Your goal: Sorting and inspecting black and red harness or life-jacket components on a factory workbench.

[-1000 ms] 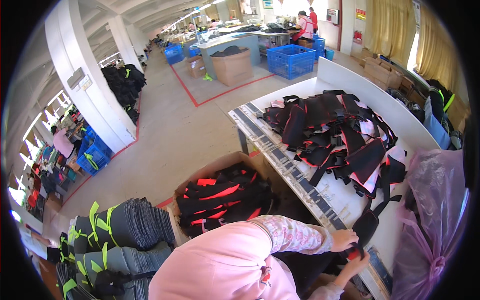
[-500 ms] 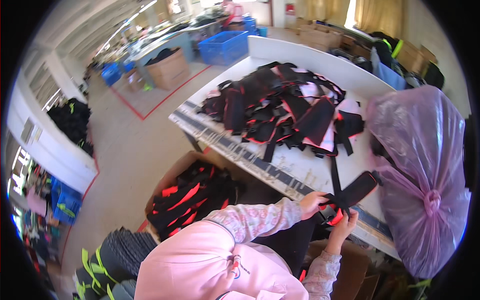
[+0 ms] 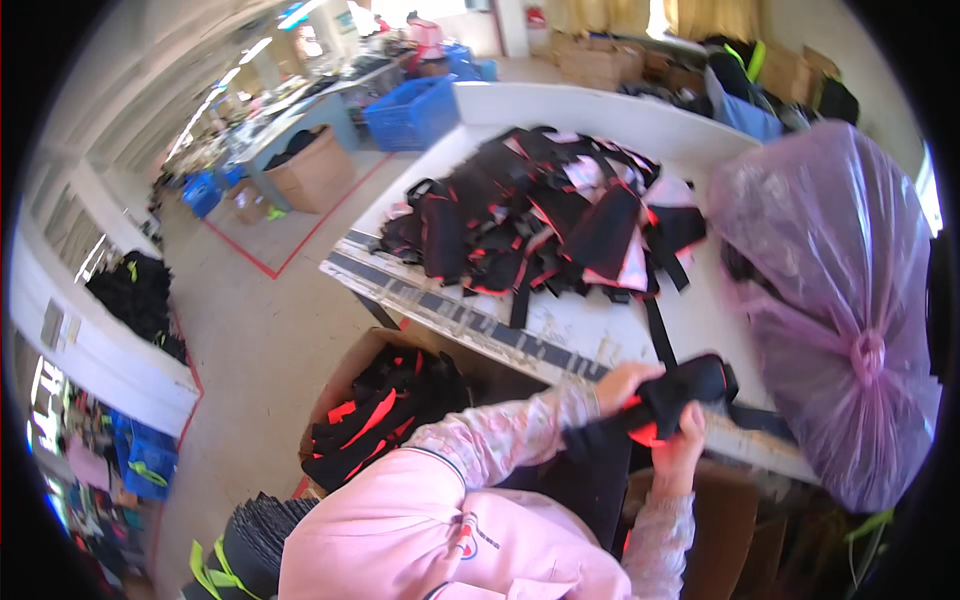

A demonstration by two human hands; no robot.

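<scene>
A black padded strap [image 3: 690, 382] with red lining is in both my hands, over the front edge of the white table [image 3: 590, 330]. My left hand [image 3: 628, 386] closes on its left side, and my right hand [image 3: 682, 442] grips it from below right with the thumb up. A loose black end hangs to the left under my left wrist, and another band stretches right along the table edge. A big pile of similar black pieces [image 3: 470, 225] with red edges and pale pink patches lies on the table, with one thin strap trailing toward my hands.
A knotted translucent purple bag [image 3: 820, 260] stands at the table's right end. Below the table, a cardboard box [image 3: 345, 375] holds black and red pieces; another carton [image 3: 725, 520] is by my right forearm. Beyond are blue crates [image 3: 412, 112] and a distant person [image 3: 426, 42].
The strap has been turned and bunched up between my hands; its long pad no longer points to the upper right. The whole view has shifted slightly.
</scene>
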